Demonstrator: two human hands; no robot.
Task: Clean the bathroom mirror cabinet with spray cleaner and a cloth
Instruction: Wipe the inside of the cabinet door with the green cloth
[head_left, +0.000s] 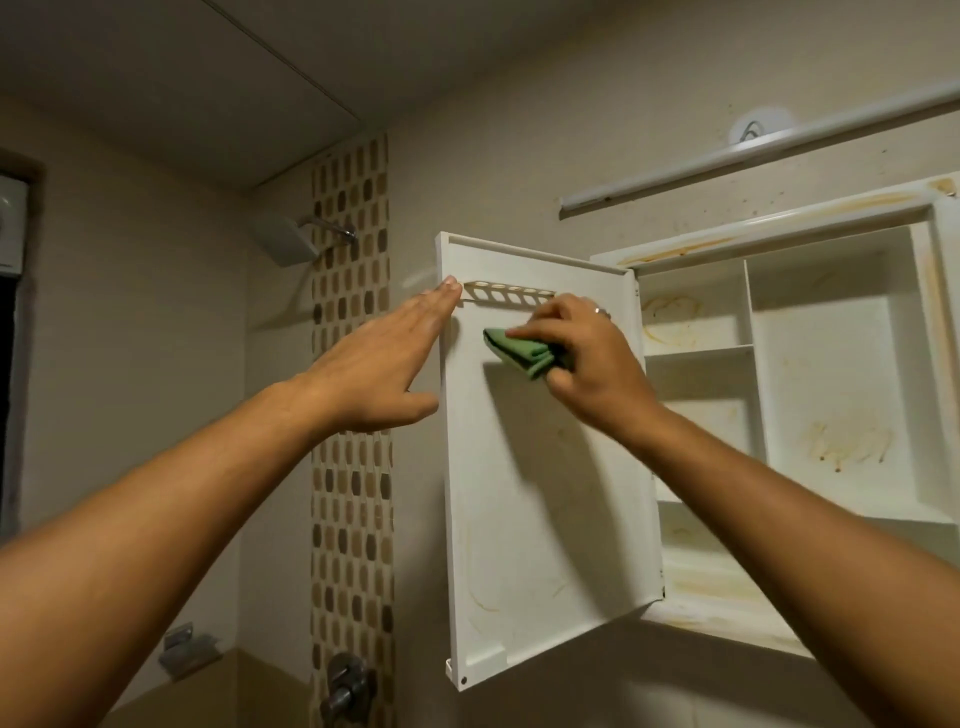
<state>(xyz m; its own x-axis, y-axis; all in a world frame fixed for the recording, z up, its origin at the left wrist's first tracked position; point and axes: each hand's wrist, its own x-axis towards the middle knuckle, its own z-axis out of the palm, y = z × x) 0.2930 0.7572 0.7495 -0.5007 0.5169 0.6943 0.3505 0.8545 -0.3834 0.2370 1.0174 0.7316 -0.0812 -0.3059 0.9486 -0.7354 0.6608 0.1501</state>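
Green cloth (519, 353) gripped in my right hand (584, 358), pressed against the cabinet door (545, 493). Left hand (384, 369) flat, fingers (441, 300) straight, tips touching door's edge.

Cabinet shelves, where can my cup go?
The tall right compartment is bare, though stained, and so is the small shelf left of the divider. The top of the door is crowded with the left hand, right hand, green cloth and slotted rack.
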